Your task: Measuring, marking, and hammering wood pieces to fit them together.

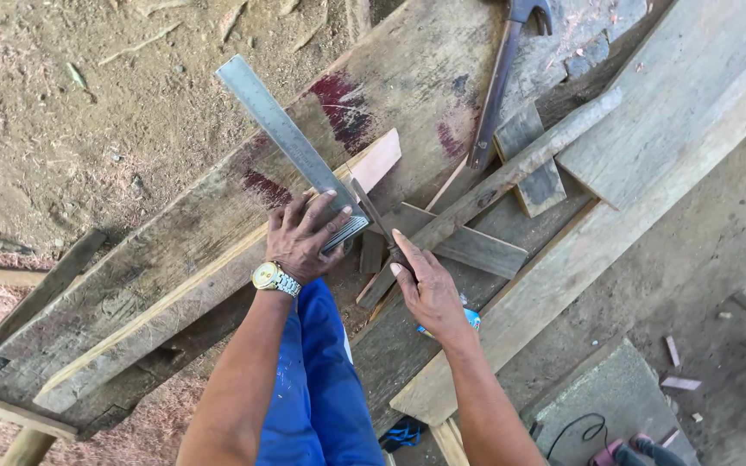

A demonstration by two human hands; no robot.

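My left hand (304,237), with a gold watch on the wrist, presses a metal try square (282,134) flat on a thin light wooden strip (218,276). The square's steel blade reaches up and left across the strip. My right hand (429,289) holds a thin dark marking tool (373,214) with its tip against the square's edge, just right of my left fingers. The strip lies along a wide weathered plank (174,233) with dark red stains.
A hammer (498,82) lies on the boards at the top. Several planks and offcuts (528,160) cross to the right. Sandy ground lies on the left. My blue trouser leg (317,380) is below, and a cable and a power tool (623,449) at bottom right.
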